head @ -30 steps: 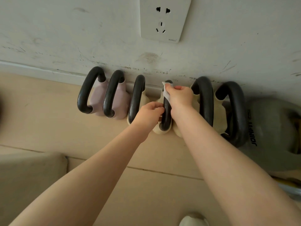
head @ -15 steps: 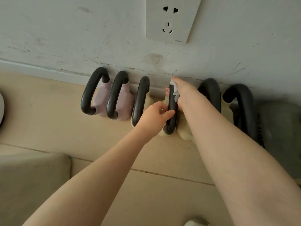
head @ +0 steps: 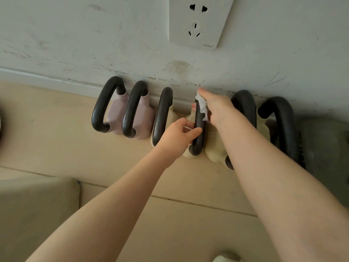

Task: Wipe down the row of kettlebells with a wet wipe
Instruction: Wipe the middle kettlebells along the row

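Kettlebells' fourth black handle (head: 198, 133), gripped by left hand (head: 179, 135), under right fingers (head: 203, 91) pressing crumpled white wipe (head: 202, 106); later ones seemingly remain.

Since a second ago our right hand (head: 217, 108) has slid the wet wipe (head: 201, 106) from the handle's (head: 199, 133) top to its far side.

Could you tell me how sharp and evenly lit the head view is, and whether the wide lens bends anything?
Head view: soft, even light with no harsh shadows; faint sheen on the black curved kettlebell handles; the crumpled white wet wipe and right hand look slightly smeared; the left hand is sharper; the white skirting line bows, corners blurrier.
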`<control>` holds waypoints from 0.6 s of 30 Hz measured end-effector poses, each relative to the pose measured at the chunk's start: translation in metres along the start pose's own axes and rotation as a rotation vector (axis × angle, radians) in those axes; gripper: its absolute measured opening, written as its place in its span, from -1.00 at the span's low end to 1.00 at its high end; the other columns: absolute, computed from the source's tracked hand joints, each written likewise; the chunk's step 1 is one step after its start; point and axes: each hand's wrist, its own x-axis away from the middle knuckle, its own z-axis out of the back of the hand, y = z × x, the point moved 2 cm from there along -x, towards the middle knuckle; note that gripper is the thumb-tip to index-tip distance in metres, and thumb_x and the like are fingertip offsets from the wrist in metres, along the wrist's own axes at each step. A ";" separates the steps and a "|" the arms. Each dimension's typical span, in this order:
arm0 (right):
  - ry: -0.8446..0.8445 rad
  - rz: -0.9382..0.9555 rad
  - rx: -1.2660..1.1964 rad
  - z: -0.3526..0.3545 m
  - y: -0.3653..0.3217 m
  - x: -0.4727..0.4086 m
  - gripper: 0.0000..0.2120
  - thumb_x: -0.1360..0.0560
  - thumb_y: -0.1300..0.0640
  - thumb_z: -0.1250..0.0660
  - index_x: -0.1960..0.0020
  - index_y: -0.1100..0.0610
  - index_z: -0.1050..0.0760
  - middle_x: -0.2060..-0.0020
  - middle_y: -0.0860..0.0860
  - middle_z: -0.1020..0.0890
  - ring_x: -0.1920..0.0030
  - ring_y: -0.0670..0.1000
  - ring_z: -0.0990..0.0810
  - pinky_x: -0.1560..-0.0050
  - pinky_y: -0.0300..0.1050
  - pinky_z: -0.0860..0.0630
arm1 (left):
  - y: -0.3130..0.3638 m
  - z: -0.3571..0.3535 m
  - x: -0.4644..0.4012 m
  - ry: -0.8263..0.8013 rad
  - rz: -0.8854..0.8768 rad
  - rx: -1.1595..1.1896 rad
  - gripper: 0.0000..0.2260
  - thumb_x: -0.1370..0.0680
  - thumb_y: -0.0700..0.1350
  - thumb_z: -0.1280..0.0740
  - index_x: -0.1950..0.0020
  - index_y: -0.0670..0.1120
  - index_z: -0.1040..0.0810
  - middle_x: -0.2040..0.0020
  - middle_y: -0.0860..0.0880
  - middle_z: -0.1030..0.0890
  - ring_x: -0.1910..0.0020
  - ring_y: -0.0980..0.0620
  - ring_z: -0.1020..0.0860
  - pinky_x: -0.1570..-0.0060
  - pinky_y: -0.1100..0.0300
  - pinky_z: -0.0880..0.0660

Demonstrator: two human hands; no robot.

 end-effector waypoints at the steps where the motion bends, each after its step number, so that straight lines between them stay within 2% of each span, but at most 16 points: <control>1: -0.025 -0.059 -0.013 -0.001 -0.003 -0.005 -0.70 -0.48 -0.03 -0.35 0.23 0.20 -0.45 0.41 0.08 -0.59 0.42 0.00 -0.56 0.15 -0.10 -0.57 | 0.000 0.000 0.000 0.006 -0.001 0.003 -0.90 -0.53 -0.05 -0.31 0.04 -0.06 -0.48 0.16 -0.03 -0.61 0.20 0.07 -0.56 0.20 0.23 -0.45; 3: -0.064 -0.132 0.032 -0.002 -0.006 -0.012 -0.67 -0.53 -0.04 -0.26 0.27 0.18 -0.40 0.60 0.05 -0.56 0.55 -0.03 -0.53 0.25 -0.21 -0.53 | 0.000 -0.001 0.001 0.019 -0.002 0.013 -0.90 -0.53 -0.05 -0.31 0.03 -0.07 -0.49 0.17 -0.02 -0.61 0.19 0.06 -0.56 0.17 0.20 -0.46; 4: -0.084 -0.137 0.012 -0.003 -0.004 -0.015 -0.68 -0.56 -0.02 -0.22 0.26 0.17 -0.37 0.68 0.02 -0.52 0.63 -0.05 -0.52 0.37 -0.28 -0.50 | 0.000 -0.001 0.001 0.023 -0.002 0.016 -0.90 -0.53 -0.06 -0.31 0.03 -0.07 -0.49 0.16 -0.03 -0.62 0.18 0.06 -0.56 0.16 0.18 -0.46; 6: -0.109 -0.120 -0.087 -0.002 0.004 -0.023 -0.74 -0.58 0.03 -0.18 0.22 0.14 -0.35 0.72 -0.04 -0.50 0.68 -0.10 -0.51 0.60 -0.35 -0.45 | 0.001 -0.001 0.001 0.023 -0.002 0.008 -0.88 -0.54 -0.05 -0.30 0.01 -0.08 -0.50 0.13 -0.04 -0.63 0.15 0.04 -0.58 0.14 0.18 -0.47; 8: -0.129 -0.107 -0.156 -0.003 0.007 -0.025 -0.77 -0.59 0.07 -0.15 0.21 0.13 -0.33 0.66 -0.02 -0.55 0.67 -0.11 -0.52 0.64 -0.33 -0.44 | 0.001 -0.001 0.001 0.023 -0.002 -0.006 -0.89 -0.54 -0.04 -0.30 0.02 -0.07 -0.50 0.12 -0.04 -0.64 0.13 0.03 -0.59 0.15 0.20 -0.47; 9: -0.121 -0.094 -0.171 -0.004 0.007 -0.025 -0.77 -0.59 0.07 -0.15 0.21 0.13 -0.33 0.56 0.03 -0.59 0.65 -0.10 -0.53 0.61 -0.33 -0.47 | 0.001 -0.001 0.000 0.024 0.000 -0.015 -0.89 -0.54 -0.04 -0.30 0.02 -0.06 -0.50 0.12 -0.04 -0.64 0.12 0.03 -0.60 0.16 0.20 -0.48; 11: -0.097 -0.085 -0.081 -0.006 0.000 -0.017 -0.74 -0.59 0.04 -0.17 0.21 0.16 -0.35 0.32 0.06 -0.55 0.53 -0.05 -0.56 0.44 -0.33 -0.54 | 0.002 -0.001 0.000 0.027 0.001 -0.019 -0.88 -0.53 -0.04 -0.31 0.01 -0.07 -0.50 0.10 -0.05 -0.65 0.11 0.01 -0.60 0.16 0.20 -0.48; 12: -0.067 -0.077 0.015 -0.006 -0.002 -0.011 -0.72 -0.57 0.00 -0.19 0.21 0.18 -0.39 0.26 0.07 -0.55 0.45 -0.02 -0.56 0.39 -0.31 -0.55 | 0.002 -0.001 0.000 0.028 0.001 -0.012 -0.87 -0.53 -0.05 -0.31 0.01 -0.09 -0.50 0.10 -0.05 -0.64 0.12 0.01 -0.59 0.16 0.20 -0.47; 14: 0.057 0.090 0.233 -0.002 -0.001 -0.003 -0.71 -0.51 -0.05 -0.28 0.23 0.16 -0.46 0.26 0.07 -0.61 0.37 0.01 -0.55 0.45 -0.25 -0.48 | 0.002 -0.001 0.000 0.031 0.002 0.004 -0.86 -0.53 -0.05 -0.32 0.00 -0.10 -0.50 0.11 -0.05 -0.63 0.16 0.04 -0.58 0.17 0.22 -0.46; 16: 0.179 0.376 0.474 0.004 0.005 0.007 -0.71 -0.51 -0.07 -0.29 0.23 0.13 -0.48 0.32 -0.02 -0.55 0.35 -0.03 -0.50 0.38 -0.19 -0.41 | 0.002 -0.001 0.000 0.038 0.001 0.004 -0.87 -0.52 -0.06 -0.32 0.01 -0.10 -0.50 0.12 -0.05 -0.63 0.17 0.05 -0.57 0.19 0.22 -0.46; 18: 0.276 0.616 0.636 0.007 0.013 0.019 -0.78 -0.55 -0.02 -0.24 0.04 0.14 -0.49 0.15 -0.05 -0.53 0.21 -0.06 -0.46 0.25 -0.21 -0.35 | 0.001 -0.002 0.001 0.046 -0.006 0.009 -0.90 -0.52 -0.07 -0.32 0.04 -0.08 -0.49 0.15 -0.03 -0.62 0.19 0.04 -0.56 0.22 0.23 -0.44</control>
